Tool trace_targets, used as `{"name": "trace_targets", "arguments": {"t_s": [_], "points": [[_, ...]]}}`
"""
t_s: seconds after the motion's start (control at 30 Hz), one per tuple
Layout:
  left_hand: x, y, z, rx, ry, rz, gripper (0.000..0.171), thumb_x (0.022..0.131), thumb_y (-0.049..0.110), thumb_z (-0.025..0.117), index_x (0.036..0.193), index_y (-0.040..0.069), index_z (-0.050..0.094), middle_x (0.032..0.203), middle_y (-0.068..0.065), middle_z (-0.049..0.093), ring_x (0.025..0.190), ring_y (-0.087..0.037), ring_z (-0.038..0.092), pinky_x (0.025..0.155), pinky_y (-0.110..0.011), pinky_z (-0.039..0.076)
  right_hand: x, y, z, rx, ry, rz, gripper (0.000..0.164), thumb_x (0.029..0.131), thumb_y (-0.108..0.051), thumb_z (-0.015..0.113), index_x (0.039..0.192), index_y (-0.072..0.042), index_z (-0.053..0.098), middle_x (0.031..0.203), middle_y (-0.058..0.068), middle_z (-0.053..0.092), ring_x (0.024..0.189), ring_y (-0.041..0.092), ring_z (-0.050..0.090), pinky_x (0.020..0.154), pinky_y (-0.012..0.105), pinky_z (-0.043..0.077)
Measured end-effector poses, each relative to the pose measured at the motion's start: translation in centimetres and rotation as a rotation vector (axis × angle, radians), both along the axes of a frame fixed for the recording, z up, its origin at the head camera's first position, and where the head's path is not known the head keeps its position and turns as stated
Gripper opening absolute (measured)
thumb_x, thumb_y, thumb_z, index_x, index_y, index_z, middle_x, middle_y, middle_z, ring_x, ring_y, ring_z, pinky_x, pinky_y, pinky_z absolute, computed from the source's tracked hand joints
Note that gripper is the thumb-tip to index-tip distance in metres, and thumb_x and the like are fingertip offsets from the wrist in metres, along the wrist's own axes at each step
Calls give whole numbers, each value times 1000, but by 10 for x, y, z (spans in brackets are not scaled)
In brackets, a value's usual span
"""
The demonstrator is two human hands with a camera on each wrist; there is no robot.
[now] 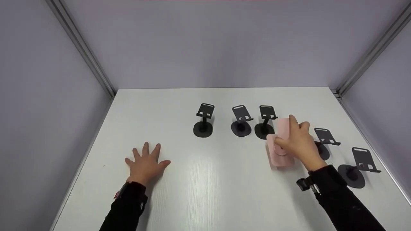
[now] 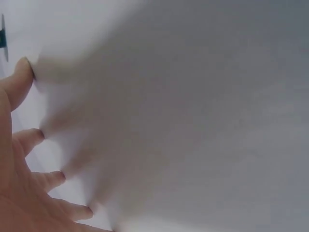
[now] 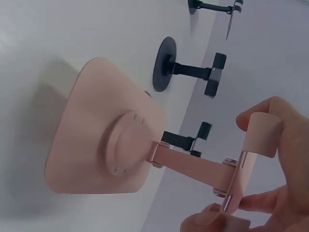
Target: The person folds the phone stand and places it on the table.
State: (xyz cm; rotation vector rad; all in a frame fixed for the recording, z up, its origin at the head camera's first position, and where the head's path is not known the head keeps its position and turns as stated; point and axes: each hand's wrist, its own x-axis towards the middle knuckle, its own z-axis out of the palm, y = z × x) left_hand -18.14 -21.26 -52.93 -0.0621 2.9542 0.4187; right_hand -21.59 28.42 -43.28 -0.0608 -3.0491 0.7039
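My right hand (image 1: 300, 142) grips a pink phone stand (image 3: 104, 159) by its upper plate, thumb on one side and fingers on the other. Its squarish base with rounded corners and a round hub faces me in the right wrist view, joined by a hinged arm to the plate. A shadow falls beside the base, close over the white table (image 1: 199, 192). My left hand (image 1: 145, 166) rests on the table at the left with its fingers spread, and holds nothing. In the left wrist view its fingertips (image 2: 57, 179) touch the white surface.
Several black phone stands with round bases stand on the table: one near the middle (image 1: 203, 129), two (image 1: 240, 129) (image 1: 263, 131) left of the pink one, and two (image 1: 325, 136) (image 1: 353, 176) to its right. Grey panels (image 1: 205, 45) wall the table's back and sides.
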Motion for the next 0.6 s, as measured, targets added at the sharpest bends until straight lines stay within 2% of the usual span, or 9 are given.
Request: {"name": "trace_targets", "arguments": {"t_s": [0.1, 0.17, 0.33, 0.4, 0.5, 0.6], "points": [[-3, 11, 2, 18, 32, -15, 80, 97, 54, 60, 159, 9, 37, 164, -31, 20, 145, -66, 11, 105, -86, 8, 8, -12, 7, -18, 55, 28, 99, 83, -33, 70, 160, 1, 18, 126, 36, 33, 73, 42, 55, 61, 49, 50], [-6, 23, 4, 27, 83, -46, 77, 97, 51, 62, 157, 8, 40, 164, -28, 25, 146, -62, 16, 108, -84, 10, 12, -21, 11, -35, 83, 40, 98, 84, -33, 71, 160, -1, 20, 125, 33, 34, 74, 42, 56, 64, 51, 50], [-14, 65, 14, 42, 216, -177, 70, 99, 48, 63, 154, 9, 45, 161, -20, 37, 147, -52, 28, 114, -73, 23, 21, -46, 20, -84, 132, 78, 99, 81, -31, 73, 162, -8, 21, 125, 26, 35, 77, 41, 58, 67, 49, 50], [-15, 83, 19, 70, 245, -225, 69, 100, 49, 61, 154, 10, 45, 160, -18, 39, 147, -50, 31, 116, -67, 27, 23, -55, 23, -102, 150, 96, 100, 79, -30, 73, 162, -10, 21, 126, 24, 36, 79, 41, 58, 68, 49, 51], [-13, 109, 24, 171, 254, -271, 69, 101, 49, 59, 155, 10, 43, 158, -16, 42, 147, -45, 35, 116, -60, 33, 27, -68, 24, -123, 174, 121, 100, 77, -27, 73, 162, -11, 23, 127, 23, 36, 81, 40, 59, 70, 50, 52], [-12, 134, 28, 345, 191, -273, 70, 102, 51, 57, 158, 12, 40, 157, -14, 46, 146, -39, 39, 116, -55, 36, 29, -77, 24, -142, 200, 146, 101, 75, -25, 74, 162, -11, 24, 130, 24, 37, 83, 40, 60, 71, 51, 53]]}}
